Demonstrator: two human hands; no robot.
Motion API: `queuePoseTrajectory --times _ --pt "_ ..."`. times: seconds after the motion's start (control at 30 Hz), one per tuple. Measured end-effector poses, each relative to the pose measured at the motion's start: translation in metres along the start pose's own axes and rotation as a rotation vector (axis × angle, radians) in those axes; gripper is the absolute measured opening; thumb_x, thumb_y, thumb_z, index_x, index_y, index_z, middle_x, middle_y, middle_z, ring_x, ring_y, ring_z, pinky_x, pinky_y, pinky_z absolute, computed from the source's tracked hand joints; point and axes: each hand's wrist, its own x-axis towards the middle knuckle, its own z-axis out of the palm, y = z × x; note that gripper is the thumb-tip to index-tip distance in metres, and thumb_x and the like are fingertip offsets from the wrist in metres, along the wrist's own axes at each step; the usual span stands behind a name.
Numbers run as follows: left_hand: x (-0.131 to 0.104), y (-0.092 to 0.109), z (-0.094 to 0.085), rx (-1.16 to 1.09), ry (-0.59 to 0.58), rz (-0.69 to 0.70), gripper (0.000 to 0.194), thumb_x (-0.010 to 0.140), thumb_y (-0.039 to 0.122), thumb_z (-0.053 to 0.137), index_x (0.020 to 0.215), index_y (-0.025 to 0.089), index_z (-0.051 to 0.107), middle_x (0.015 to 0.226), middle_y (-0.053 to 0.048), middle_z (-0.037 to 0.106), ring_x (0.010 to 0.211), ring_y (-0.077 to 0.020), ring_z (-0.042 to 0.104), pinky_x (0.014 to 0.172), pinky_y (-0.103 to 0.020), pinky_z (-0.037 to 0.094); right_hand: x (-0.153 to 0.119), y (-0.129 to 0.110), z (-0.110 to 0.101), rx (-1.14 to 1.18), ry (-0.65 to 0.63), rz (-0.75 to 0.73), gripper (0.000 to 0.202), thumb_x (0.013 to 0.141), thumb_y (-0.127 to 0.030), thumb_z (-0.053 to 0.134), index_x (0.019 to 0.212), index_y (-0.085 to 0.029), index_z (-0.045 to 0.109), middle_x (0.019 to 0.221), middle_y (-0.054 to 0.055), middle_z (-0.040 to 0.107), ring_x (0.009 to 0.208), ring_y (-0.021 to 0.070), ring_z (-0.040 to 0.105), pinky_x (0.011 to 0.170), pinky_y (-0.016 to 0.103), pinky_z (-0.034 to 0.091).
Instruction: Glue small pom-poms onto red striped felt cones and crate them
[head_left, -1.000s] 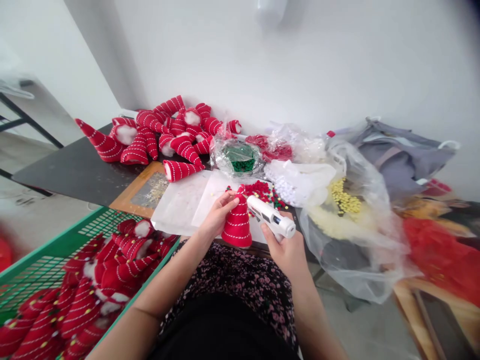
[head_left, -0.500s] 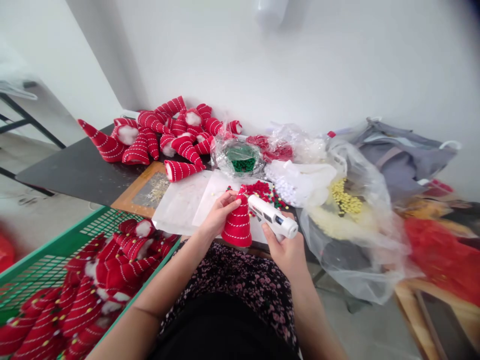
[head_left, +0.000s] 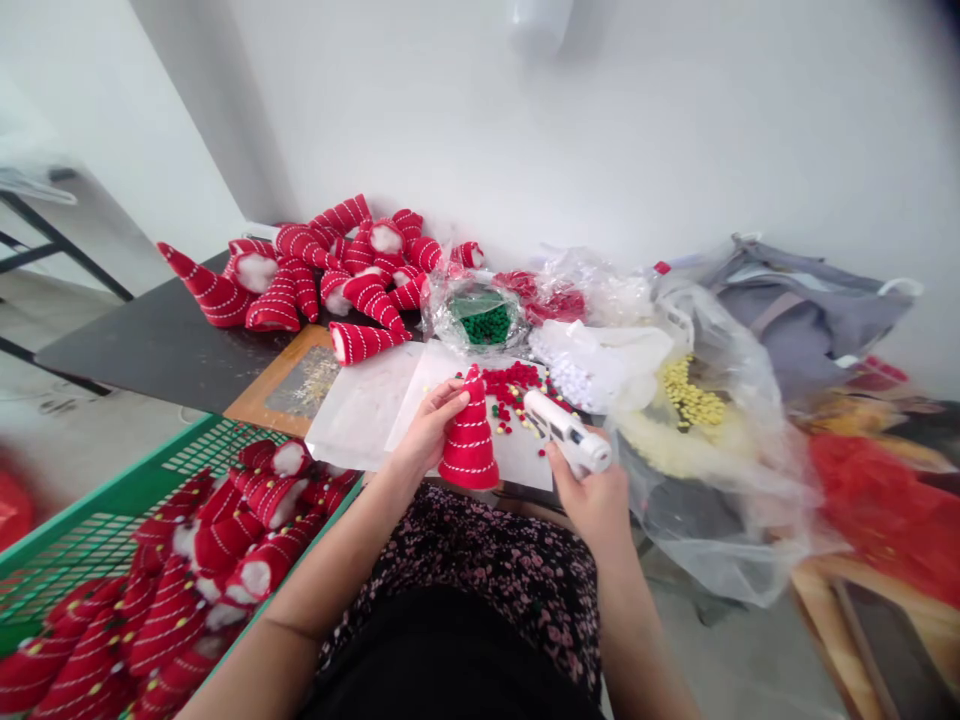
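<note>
Gun [head_left: 568, 430] drawn back from striped red cone [head_left: 470, 440]

You've shifted the white gun rightward, widening its gap from the cone, so any work at the fabric seems paused. Your left hand [head_left: 433, 418] pinches the cone near its tip, upright at the near edge of the white sheets [head_left: 361, 400]; your right hand [head_left: 594, 498] wraps the gun's handle, beside scattered pom-poms [head_left: 514, 380].

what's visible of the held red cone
The red cone looks like soft fabric, ringed with white dashed lines, tapering from a wide base. It is nearly upright, tip up, held by the left hand near the top. The white gun-shaped tool is apart from it; whether the cone's base rests on anything is unclear.
</note>
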Motion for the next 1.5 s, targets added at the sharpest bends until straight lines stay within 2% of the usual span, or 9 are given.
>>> queuePoseTrajectory --times 0.17,0.27,0.4,0.63,0.77,0.87,1.07,1.33,1.5 --pt "0.007 0.013 -0.024 -0.064 0.116 0.024 0.043 0.066 0.029 0.100 0.094 0.018 0.069 0.084 -0.001 0.077 0.067 -0.0155 0.070 0.068 -0.027 0.056 0.003 0.054 -0.011 0.220 -0.324 0.550 0.047 0.074 -0.068 0.077 0.080 -0.022 0.068 0.069 0.011 0.078 0.061 0.0318 0.077 0.052 0.038 0.060" --pt "0.011 0.018 -0.032 -0.081 0.162 0.019 0.042 0.067 0.026 0.098 0.098 0.018 0.070 0.086 -0.001 0.078 0.071 -0.0165 0.073 0.073 -0.028 0.058 0.002 0.069 -0.015 0.202 -0.412 0.667 0.051 0.072 -0.073 0.076 0.067 -0.025 0.060 0.062 0.009 0.074 0.056 0.0306 0.076 0.047 0.035 0.055" --pt "0.017 0.018 -0.034 -0.092 0.176 0.015 0.043 0.067 0.025 0.099 0.099 0.018 0.071 0.085 0.000 0.079 0.070 -0.0153 0.073 0.072 -0.027 0.059 0.005 0.068 -0.018 -0.212 -0.377 0.434 0.056 0.083 -0.073 0.066 0.056 -0.027 0.049 0.054 0.006 0.066 0.059 0.0291 0.073 0.050 0.031 0.044" --pt "0.029 0.013 -0.034 -0.077 0.149 0.000 0.042 0.069 0.028 0.098 0.099 0.019 0.070 0.085 0.000 0.079 0.072 -0.0174 0.076 0.078 -0.030 0.061 0.040 0.058 0.003 -0.520 -0.127 0.087 0.036 0.097 -0.055 0.062 0.083 -0.022 0.070 0.087 0.009 0.075 0.076 0.0254 0.070 0.066 0.032 0.046" --pt "0.034 0.012 -0.028 -0.093 0.161 -0.038 0.043 0.068 0.027 0.099 0.100 0.019 0.071 0.085 0.000 0.079 0.070 -0.0166 0.075 0.074 -0.029 0.060 0.096 0.045 0.037 -0.357 -0.317 -0.103 0.012 0.096 -0.026 0.064 0.092 -0.020 0.074 0.092 0.007 0.076 0.083 0.0232 0.072 0.077 0.032 0.052" --pt "0.038 0.013 -0.021 -0.116 0.165 -0.065 0.041 0.068 0.026 0.098 0.097 0.018 0.072 0.083 0.000 0.078 0.068 -0.0157 0.073 0.069 -0.027 0.058 0.134 0.031 0.067 -0.267 -0.522 -0.223 0.016 0.094 -0.012 0.065 0.101 -0.018 0.078 0.105 0.009 0.079 0.092 0.0215 0.073 0.087 0.032 0.053" --pt "0.044 0.012 -0.011 -0.140 0.166 -0.082 0.041 0.064 0.026 0.100 0.093 0.017 0.073 0.082 -0.002 0.078 0.068 -0.0166 0.072 0.069 -0.027 0.057 0.161 0.016 0.105 -0.279 -0.707 -0.308 0.020 0.091 -0.003 0.068 0.092 -0.019 0.080 0.096 0.008 0.080 0.095 0.0229 0.073 0.089 0.032 0.051" --pt "0.047 0.010 -0.010 -0.097 0.169 -0.117 0.046 0.062 0.030 0.101 0.094 0.017 0.071 0.079 -0.001 0.076 0.064 -0.0152 0.069 0.065 -0.026 0.054 0.154 0.012 0.074 -0.104 -0.558 -0.188 0.017 0.094 -0.017 0.071 0.103 -0.017 0.085 0.100 0.010 0.085 0.084 0.0228 0.079 0.081 0.034 0.061" --pt "0.048 0.010 -0.002 -0.026 0.160 -0.107 0.050 0.059 0.037 0.103 0.091 0.019 0.069 0.077 0.001 0.075 0.063 -0.0136 0.068 0.064 -0.024 0.053 0.123 -0.019 0.053 0.295 -0.494 -0.342 0.018 0.100 -0.023 0.069 0.107 -0.022 0.086 0.100 0.007 0.084 0.086 0.0205 0.078 0.077 0.032 0.063"
